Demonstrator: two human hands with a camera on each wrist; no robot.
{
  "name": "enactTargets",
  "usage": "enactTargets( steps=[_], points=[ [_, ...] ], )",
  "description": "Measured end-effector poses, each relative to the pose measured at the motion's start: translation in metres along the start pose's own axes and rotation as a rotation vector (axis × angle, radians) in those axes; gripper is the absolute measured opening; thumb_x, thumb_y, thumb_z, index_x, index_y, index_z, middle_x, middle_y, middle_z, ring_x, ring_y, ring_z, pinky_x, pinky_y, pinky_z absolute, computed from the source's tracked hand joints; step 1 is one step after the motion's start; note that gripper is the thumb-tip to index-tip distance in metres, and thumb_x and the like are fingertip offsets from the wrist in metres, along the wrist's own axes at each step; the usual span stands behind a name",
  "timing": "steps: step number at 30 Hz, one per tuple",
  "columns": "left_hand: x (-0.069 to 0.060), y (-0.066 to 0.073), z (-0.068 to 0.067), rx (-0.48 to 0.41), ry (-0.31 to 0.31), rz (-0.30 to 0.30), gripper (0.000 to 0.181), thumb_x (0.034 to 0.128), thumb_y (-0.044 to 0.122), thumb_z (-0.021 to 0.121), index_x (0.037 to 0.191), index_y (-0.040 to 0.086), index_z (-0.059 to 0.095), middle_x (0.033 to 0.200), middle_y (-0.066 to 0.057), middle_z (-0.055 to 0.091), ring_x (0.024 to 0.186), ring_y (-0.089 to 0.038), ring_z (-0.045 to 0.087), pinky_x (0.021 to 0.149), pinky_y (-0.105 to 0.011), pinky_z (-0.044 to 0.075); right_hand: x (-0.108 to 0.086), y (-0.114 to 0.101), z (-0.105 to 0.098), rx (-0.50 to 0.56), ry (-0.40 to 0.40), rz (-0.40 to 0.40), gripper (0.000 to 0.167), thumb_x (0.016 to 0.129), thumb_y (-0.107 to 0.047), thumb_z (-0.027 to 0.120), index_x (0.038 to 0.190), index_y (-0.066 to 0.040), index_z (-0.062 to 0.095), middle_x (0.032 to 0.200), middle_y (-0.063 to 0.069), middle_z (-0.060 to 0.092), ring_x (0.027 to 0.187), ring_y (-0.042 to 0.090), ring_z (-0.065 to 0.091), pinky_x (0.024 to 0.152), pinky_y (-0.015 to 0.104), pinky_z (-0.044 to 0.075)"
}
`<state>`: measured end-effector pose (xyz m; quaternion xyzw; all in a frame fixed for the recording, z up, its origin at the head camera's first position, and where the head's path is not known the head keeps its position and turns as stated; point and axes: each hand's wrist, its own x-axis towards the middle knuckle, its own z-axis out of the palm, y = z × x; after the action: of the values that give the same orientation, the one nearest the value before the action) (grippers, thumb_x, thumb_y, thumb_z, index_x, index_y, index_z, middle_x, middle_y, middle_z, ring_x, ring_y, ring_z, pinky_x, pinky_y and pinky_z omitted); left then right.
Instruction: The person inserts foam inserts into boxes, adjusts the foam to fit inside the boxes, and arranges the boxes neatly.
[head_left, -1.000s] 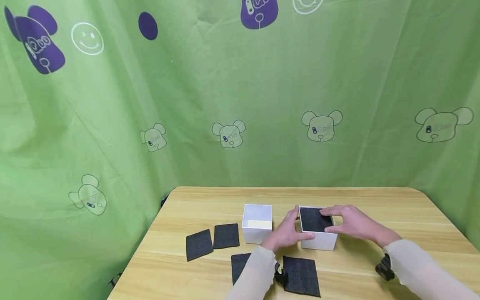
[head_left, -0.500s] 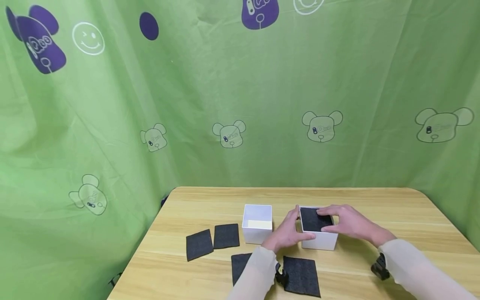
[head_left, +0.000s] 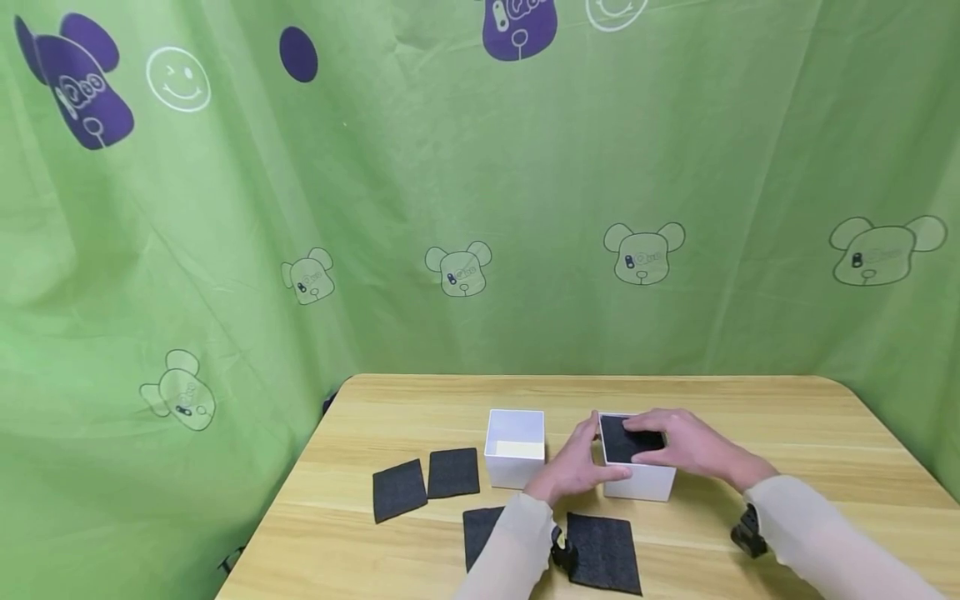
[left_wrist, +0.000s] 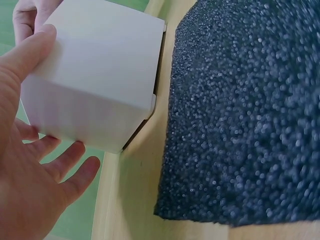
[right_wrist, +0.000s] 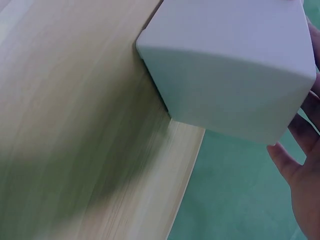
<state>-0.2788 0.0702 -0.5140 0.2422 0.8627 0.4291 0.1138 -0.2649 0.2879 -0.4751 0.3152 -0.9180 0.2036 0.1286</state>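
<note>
A square white box [head_left: 637, 483] stands right of centre on the table, with a black foam square [head_left: 622, 446] lying level near its rim. My left hand [head_left: 573, 467] holds the box at its left side, thumb on the front face and fingers round the side, as the left wrist view also shows on the white wall [left_wrist: 105, 45]. Above the foam, my right hand [head_left: 693, 446] rests its fingertips and thumb on the sheet's right part, fingers fairly straight. In the right wrist view only part of the right hand [right_wrist: 305, 185] shows behind the box.
Left of the held box is a second white box [head_left: 514, 473], its top uncovered. Several black foam squares lie on the wooden table [head_left: 750, 400]: two left of that box [head_left: 453, 472] and two nearer [head_left: 603, 554], one partly under the left forearm. A green curtain [head_left: 525, 333] hangs behind.
My right hand has slid a little to the left across the foam square, its forearm following. The left hand and the box keep their place.
</note>
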Motion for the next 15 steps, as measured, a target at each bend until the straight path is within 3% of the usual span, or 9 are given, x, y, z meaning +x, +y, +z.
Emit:
enactTargets(
  steps=[4, 15],
  points=[
    [-0.0009, 0.0004, -0.0003, -0.007, -0.001, 0.005, 0.104, 0.078, 0.05, 0.073, 0.154, 0.021, 0.008, 0.153, 0.002, 0.023, 0.135, -0.014, 0.029, 0.108, -0.034, 0.03, 0.0032, -0.0026, 0.0029, 0.01, 0.0, -0.013, 0.054, 0.078, -0.043, 0.075, 0.113, -0.003, 0.068, 0.111, 0.011, 0.067, 0.096, 0.027, 0.063, 0.078, 0.04, 0.054],
    [0.0002, 0.0001, -0.0005, 0.006, 0.001, 0.008, 0.103, 0.0778, 0.05, 0.073, 0.153, 0.021, 0.009, 0.153, 0.001, 0.022, 0.135, -0.014, 0.03, 0.108, -0.035, 0.03, 0.0073, -0.0047, 0.0072, 0.024, 0.006, -0.065, 0.044, 0.079, -0.032, 0.077, 0.112, -0.003, 0.069, 0.112, 0.011, 0.065, 0.101, 0.029, 0.059, 0.083, 0.047, 0.05]
  ],
)
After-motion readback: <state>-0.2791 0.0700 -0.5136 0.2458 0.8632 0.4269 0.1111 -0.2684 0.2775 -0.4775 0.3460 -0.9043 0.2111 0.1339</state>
